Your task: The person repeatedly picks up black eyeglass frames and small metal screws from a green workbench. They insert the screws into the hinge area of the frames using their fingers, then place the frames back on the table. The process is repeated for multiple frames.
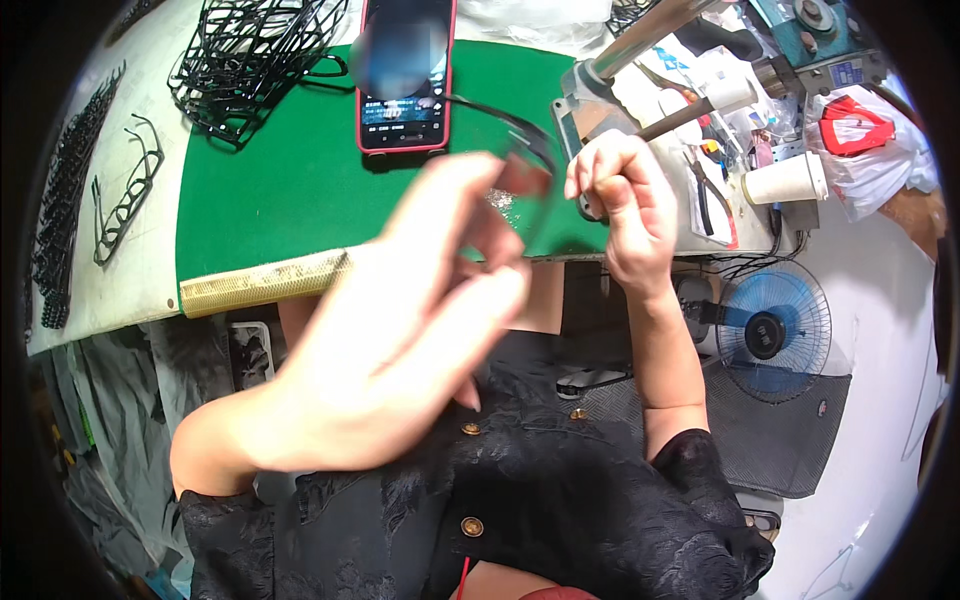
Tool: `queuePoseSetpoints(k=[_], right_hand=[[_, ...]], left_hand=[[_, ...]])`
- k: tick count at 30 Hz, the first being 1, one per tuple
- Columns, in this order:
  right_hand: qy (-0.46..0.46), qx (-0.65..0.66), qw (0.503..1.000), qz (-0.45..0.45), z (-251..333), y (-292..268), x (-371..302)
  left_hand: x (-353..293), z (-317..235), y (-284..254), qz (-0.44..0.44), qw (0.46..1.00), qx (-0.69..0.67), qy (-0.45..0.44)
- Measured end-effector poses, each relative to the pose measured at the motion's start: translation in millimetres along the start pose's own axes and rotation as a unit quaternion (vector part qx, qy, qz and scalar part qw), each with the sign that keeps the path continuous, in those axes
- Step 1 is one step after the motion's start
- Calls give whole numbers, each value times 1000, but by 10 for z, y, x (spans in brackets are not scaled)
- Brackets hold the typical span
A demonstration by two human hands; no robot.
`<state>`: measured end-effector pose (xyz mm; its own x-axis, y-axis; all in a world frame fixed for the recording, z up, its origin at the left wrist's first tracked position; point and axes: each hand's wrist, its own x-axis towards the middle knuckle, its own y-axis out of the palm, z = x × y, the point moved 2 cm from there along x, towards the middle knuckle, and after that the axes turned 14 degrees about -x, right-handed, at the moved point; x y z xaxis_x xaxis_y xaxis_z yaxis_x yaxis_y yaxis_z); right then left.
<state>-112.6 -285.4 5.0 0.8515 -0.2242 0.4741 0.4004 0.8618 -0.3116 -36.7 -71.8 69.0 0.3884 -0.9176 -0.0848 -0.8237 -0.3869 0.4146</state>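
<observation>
My left hand [400,330], raised close and smeared by motion, has its fingers curled around a black eyeglass frame [525,135]. A dark curved part of that frame sticks out past the fingertips over the green mat [270,200]. To the right, my right hand [630,195] is closed, thumb against bent fingers, beside the base of a bench machine [585,105]. What it pinches, if anything, is hidden; a small dark part shows under the fingers. Between the hands, small shiny bits [503,205] lie on the mat.
A tangled pile of black eyeglass frames [250,60] sits at the back left. More frames [70,200] line the left edge, near a single pair [130,190]. A red-cased phone [405,140] lies at the back. Pliers [708,195], a white cup [790,183] and a fan [765,335] are right.
</observation>
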Motion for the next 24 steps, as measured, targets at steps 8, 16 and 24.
queuePoseSetpoints(k=[8, 16, 24], right_hand=[[-65, -78, 995, -12, 390, -83, 17], [-49, -86, 995, -31, 367, -128, -67], [-38, -115, 992, -23, 356, -82, -92]], left_hand=[[161, 272, 383, 75, 978, -182, -75], [191, 403, 434, 87, 984, -139, -68], [185, 432, 405, 89, 988, -104, -68]])
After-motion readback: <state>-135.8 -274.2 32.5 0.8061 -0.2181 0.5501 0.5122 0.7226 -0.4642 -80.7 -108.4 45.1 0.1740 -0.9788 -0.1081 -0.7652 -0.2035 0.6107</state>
